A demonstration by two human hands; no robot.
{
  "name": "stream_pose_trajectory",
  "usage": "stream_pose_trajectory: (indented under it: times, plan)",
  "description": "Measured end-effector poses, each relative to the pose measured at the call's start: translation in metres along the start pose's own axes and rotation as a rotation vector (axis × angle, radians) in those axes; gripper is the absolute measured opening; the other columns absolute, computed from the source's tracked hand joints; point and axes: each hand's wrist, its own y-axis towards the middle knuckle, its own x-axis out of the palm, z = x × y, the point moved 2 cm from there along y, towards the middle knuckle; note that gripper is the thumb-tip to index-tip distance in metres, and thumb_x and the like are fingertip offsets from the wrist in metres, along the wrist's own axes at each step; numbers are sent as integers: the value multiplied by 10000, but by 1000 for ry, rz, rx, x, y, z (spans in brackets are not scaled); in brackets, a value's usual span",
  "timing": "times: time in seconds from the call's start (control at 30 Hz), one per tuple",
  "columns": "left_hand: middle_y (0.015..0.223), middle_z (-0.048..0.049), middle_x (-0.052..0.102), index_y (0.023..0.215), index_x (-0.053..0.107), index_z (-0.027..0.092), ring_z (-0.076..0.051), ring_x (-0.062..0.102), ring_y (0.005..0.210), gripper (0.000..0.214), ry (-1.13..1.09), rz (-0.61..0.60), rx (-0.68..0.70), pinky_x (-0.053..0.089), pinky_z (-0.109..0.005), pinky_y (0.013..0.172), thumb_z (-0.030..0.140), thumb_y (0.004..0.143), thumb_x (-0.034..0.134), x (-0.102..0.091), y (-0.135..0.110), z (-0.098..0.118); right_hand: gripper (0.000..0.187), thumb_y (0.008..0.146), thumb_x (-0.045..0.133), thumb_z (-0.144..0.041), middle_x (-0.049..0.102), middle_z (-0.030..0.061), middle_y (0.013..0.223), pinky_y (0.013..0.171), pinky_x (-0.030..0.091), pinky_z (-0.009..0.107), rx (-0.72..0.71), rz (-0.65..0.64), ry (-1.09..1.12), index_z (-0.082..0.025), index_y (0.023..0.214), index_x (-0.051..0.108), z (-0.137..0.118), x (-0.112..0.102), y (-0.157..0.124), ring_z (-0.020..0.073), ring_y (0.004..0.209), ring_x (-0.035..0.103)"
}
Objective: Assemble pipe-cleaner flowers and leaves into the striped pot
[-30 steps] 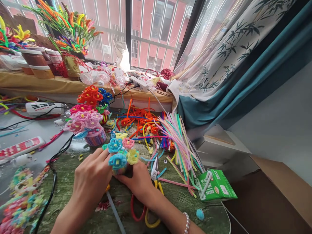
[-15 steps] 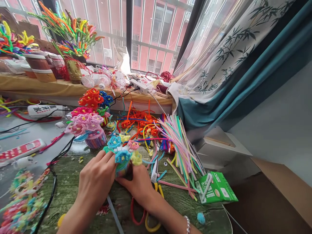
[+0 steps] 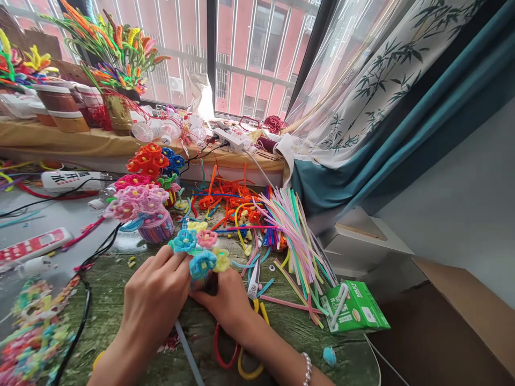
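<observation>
Head view: the left hand (image 3: 155, 297) is curling its fingers (image 3: 175, 268) firmly around the left side of a small bunch of pipe-cleaner flowers (image 3: 202, 264), and the right hand (image 3: 227, 305) is cupping the same bunch from the near right. Both hands appear to be grasping rather than released, though the right hand's fingertips are hidden behind the blooms, so their exact hold cannot be told. The bunch is being held between the hands, above the printed wood-grain tabletop (image 3: 104, 311), with blue, pink and yellow blooms facing far. It is likely to be very light and soft-surfaced, with bendable wire cores: the petals would crush under a hard pinch, so the gathered stems below the blooms look like the safest place to hold. Just right of the hands, a pair of scissors (image 3: 253, 284) with red and yellow loop handles is lying open-bladed upward, beside a fan of loose chenille stems (image 3: 295, 236). A finished bouquet in a striped cup (image 3: 156, 228) is standing just beyond the left hand, and a green carton (image 3: 356, 308) is lying at the right
</observation>
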Motion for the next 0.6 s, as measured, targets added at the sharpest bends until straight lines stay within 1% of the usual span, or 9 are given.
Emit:
stream_pose_trajectory:
  times: [0.13,0.2,0.3,0.4,0.47,0.6]
  plan:
    - [664,-13,633,737,607,222,-242,597,738,311,-9,-9,52,390,-351,663,128,971,425,-2,1,2,130,773,823,-293,780,40,857,722,477,311,36,-5,31,-206,829,745,0,0,0,242,818,726]
    - [661,-16,630,729,609,223,-236,596,724,341,-28,-4,40,385,-346,648,153,990,400,-1,1,2,161,766,828,-312,778,47,860,719,475,322,60,-4,37,-202,844,740,1,1,0,256,826,726]
    - [645,-23,598,692,587,223,-220,590,686,380,-31,-11,-40,370,-332,604,190,1007,377,5,-1,-2,273,736,851,-368,753,42,822,673,468,325,94,-13,54,-191,893,714,4,2,0,247,757,699]
    - [651,-27,587,677,581,225,-213,593,672,398,-26,-52,-143,348,-324,559,256,1018,377,12,-2,-6,393,694,879,-377,741,51,874,656,463,323,99,16,41,-171,968,688,5,1,0,241,762,674]
    - [671,-34,607,688,593,225,-221,607,696,404,-37,-92,-186,347,-324,557,291,1020,372,13,-1,-7,397,690,881,-386,735,53,879,649,458,322,106,32,20,-165,952,682,6,0,0,239,763,665]
    - [679,-46,609,741,634,226,-239,589,704,385,-43,-171,-213,332,-334,561,288,1010,365,11,4,-7,314,727,857,-392,726,21,832,636,457,300,84,13,53,-188,890,681,5,1,-1,206,723,654]
